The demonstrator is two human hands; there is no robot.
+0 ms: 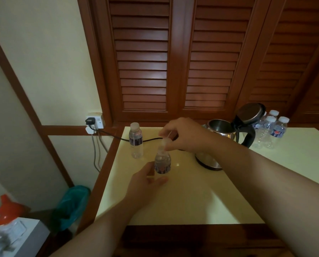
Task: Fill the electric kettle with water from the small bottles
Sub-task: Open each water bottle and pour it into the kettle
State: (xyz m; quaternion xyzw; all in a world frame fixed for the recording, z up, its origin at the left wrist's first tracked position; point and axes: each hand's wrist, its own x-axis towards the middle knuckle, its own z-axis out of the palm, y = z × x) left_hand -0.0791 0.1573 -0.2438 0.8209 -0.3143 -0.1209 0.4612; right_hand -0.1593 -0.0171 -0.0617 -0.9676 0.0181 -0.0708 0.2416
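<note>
- Bottle (162,162) in hand, upright over the table's (192,201) middle, label facing the camera – blurred.
- Left hand (145,184) grips the bottle's lower body, fingers curled round it.
- Right hand (182,134) above it, fingertips pinching the cap (165,140) at the bottle's neck; whether the cap is on or off cannot be told.
- Second bottle (135,140) stands capped just behind and left, near the table's far-left corner.
- Electric kettle (227,134) sits to the right, partly hidden by the right forearm, lid (251,112) flipped up – opening exposed.
- Black cord (118,137) runs from the wall socket (95,121) across the table toward the kettle.
- Cluster of small bottles (271,130) stands beside the kettle, far right.
- Teal-lined bin (71,206) on the floor left of the table.
</note>
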